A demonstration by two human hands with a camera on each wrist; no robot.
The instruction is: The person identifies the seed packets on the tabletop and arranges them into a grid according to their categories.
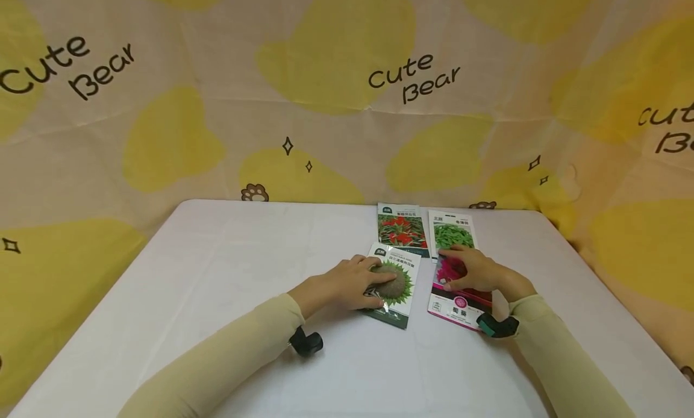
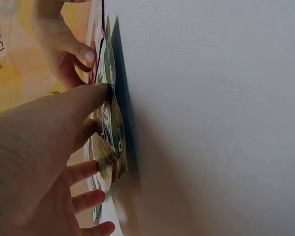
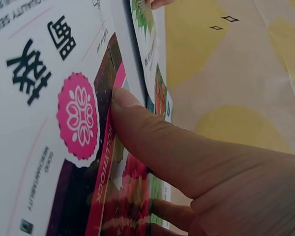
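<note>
Four seed packets lie in two rows on the white table. My left hand [image 1: 352, 283] rests on the sunflower seed packet [image 1: 405, 285], fingers spread over its front and thumb on its lower part. In the left wrist view this packet [image 2: 109, 69] is seen nearly edge-on, with the thumb [image 2: 96, 96] against it. My right hand [image 1: 477, 270] lies across the upper part of the pink-flowered hollyhock packet [image 1: 455, 312]. The right wrist view shows its thumb [image 3: 132, 113] pressing on the printed front of the hollyhock packet [image 3: 39, 128], the other fingers partly hidden behind it.
Behind the sunflower packet lies a red-flower packet [image 1: 401, 228]. A green-leaf packet [image 1: 454, 232] lies behind the hollyhock one, its lower part covered. The white table [image 1: 233, 285] ends at a yellow-patterned cloth [image 1: 325, 105] hanging behind it.
</note>
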